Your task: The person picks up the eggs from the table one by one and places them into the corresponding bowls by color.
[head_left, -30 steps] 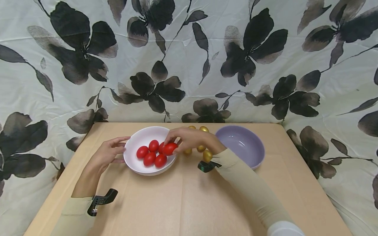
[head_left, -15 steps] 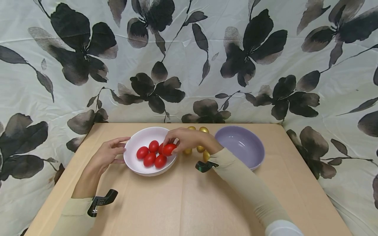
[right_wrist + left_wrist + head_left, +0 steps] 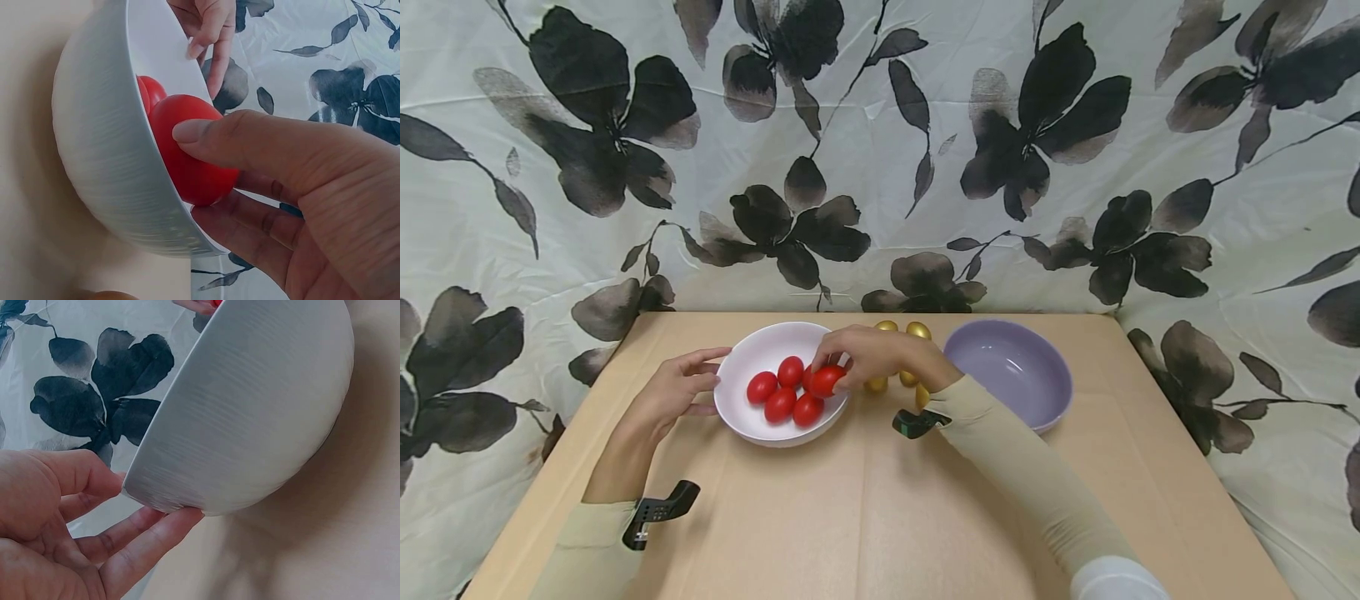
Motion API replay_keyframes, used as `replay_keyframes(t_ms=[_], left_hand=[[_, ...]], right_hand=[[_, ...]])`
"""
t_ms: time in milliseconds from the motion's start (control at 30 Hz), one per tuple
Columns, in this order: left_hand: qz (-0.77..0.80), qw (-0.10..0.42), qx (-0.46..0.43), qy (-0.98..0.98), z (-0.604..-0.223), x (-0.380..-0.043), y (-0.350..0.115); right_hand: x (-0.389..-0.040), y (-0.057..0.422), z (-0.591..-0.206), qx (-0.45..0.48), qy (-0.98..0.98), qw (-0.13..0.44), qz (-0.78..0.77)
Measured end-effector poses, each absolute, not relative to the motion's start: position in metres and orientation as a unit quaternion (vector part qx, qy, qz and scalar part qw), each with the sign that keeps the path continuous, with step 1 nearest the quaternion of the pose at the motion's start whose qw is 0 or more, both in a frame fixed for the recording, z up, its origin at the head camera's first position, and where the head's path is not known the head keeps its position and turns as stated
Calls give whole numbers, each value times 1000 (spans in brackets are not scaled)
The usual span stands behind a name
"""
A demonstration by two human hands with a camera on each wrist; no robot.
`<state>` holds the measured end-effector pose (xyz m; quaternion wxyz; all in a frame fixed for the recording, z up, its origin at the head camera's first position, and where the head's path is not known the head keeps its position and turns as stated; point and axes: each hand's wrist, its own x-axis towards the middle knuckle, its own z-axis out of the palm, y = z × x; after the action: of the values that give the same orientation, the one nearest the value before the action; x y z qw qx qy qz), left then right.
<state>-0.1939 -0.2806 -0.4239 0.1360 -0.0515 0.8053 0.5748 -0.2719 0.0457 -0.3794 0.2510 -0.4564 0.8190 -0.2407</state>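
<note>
- Centre left: left hand point(image 3: 676, 385) pinches white bowl point(image 3: 743, 360)
- Centre: right hand point(image 3: 871, 356) holds red egg point(image 3: 825, 382), partly blocking gold eggs point(image 3: 918, 330)
- Centre right: sleeve point(image 3: 1007, 446) overlaps purple bowl point(image 3: 1011, 358)

Worn items, left and right sides.
Left sleeve point(image 3: 593, 542): plain beige; left wrist camera point(image 3: 662, 508): black, angular, small pale marks. Right sleeve point(image 3: 1026, 475): beige, creased; right wrist camera point(image 3: 916, 423): black, greenish patch; white band point(image 3: 1117, 579) farther up the sleeve.
</note>
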Motion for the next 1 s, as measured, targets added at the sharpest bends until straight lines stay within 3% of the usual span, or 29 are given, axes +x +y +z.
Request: replay_keyframes(t_ms=[500, 1000], left_hand=[[573, 134, -50, 807, -424, -194, -281], [572, 133, -43, 808, -421, -191, -279]], right_hand=[[-272, 45, -378, -457, 817, 256, -242], [-262, 67, -368, -442, 827, 213, -274]])
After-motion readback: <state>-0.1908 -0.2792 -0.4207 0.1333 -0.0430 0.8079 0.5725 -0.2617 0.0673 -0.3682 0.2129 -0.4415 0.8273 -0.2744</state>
